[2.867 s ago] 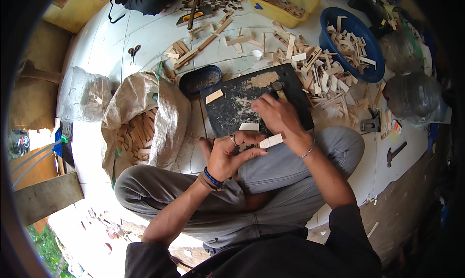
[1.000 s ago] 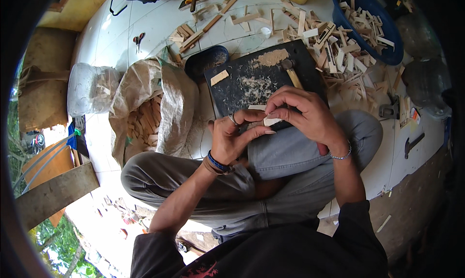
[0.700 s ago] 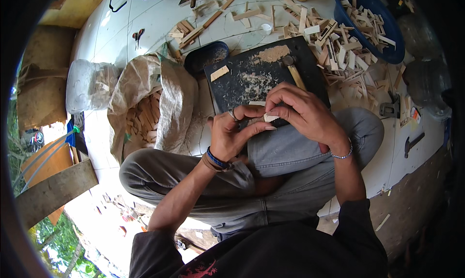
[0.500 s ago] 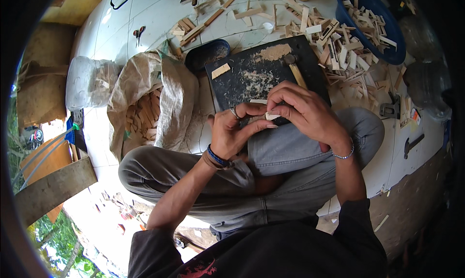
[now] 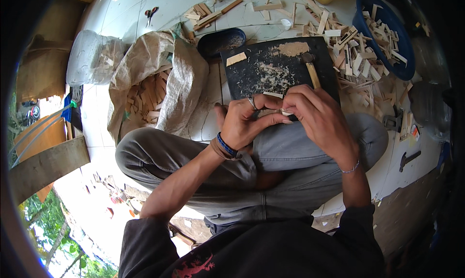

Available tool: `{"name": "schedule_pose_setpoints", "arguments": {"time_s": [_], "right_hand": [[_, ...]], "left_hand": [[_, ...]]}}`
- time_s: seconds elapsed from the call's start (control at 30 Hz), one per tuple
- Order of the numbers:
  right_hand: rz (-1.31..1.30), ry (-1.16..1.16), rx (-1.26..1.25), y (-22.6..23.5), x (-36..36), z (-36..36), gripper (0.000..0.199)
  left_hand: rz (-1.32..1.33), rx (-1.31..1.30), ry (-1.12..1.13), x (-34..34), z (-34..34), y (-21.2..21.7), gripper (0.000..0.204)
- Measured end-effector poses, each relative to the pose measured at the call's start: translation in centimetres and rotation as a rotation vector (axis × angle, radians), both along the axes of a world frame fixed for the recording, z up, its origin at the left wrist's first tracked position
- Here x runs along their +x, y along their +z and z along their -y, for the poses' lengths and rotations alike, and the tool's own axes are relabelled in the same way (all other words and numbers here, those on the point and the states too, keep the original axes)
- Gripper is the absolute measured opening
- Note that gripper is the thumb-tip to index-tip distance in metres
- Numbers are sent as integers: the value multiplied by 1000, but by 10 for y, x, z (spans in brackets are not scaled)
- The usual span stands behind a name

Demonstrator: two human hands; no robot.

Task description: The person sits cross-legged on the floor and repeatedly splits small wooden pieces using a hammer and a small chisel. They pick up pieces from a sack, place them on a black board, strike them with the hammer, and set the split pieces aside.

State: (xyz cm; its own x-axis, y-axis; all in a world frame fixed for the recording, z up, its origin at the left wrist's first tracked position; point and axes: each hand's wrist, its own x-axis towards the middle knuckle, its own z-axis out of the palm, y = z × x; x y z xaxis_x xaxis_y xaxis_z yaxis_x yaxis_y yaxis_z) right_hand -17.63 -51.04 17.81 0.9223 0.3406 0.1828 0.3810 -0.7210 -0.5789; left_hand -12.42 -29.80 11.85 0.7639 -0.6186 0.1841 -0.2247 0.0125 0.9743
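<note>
Above my lap, my left hand (image 5: 248, 119) and my right hand (image 5: 319, 118) meet fingertip to fingertip. Pinched between them is a small pale wooden piece (image 5: 286, 112), mostly hidden by the fingers. Just beyond the hands lies a black board (image 5: 242, 77) strewn with shavings and sawdust. On it rest a hammer (image 5: 312, 71) with a wooden handle and a flat wooden piece (image 5: 236, 59). A pale strip (image 5: 272, 94) shows behind my left fingers; whether it belongs to the held piece I cannot tell.
Left of the board stands an open woven sack (image 5: 191, 84) containing wooden pieces. A dark blue tray (image 5: 213, 45) sits behind it. At the far right, a blue basin (image 5: 411, 45) holds wooden strips, with a heap (image 5: 356, 50) beside it. Another hammer (image 5: 409, 159) and scissors (image 5: 151, 15) lie on the tiles.
The whole view has shifted, so the board and hands appear farther right. Both hands keep their pinch on the small wooden piece, with only slight finger movement.
</note>
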Motion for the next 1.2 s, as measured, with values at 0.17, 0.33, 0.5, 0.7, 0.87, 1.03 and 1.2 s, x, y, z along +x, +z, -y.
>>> {"name": "schedule_pose_setpoints", "arguments": {"time_s": [0.17, 0.33, 0.5, 0.7, 0.87, 1.03, 1.2], "right_hand": [[149, -7, -76, -2, -8, -7, 18], [207, 30, -142, -6, -7, -10, 19], [80, -2, -81, 3, -6, -10, 19], [-94, -106, 289, 6, 2, 5, 32], [-482, -243, 602, -15, 7, 3, 26], [-590, -224, 814, -38, 1, -7, 19], [-628, -284, 998, -43, -10, -6, 17]], "left_hand": [[48, 3, 6, -3, -2, 0, 24], [33, 36, 22, -4, -5, -1, 24], [43, 40, 25, 0, -5, 3, 25], [7, 37, 61, -1, -6, -1, 23], [12, 64, 79, -1, -9, -2, 25], [145, 100, 102, -4, -8, 3, 31], [286, 215, 11, -4, -10, 5, 36]]}}
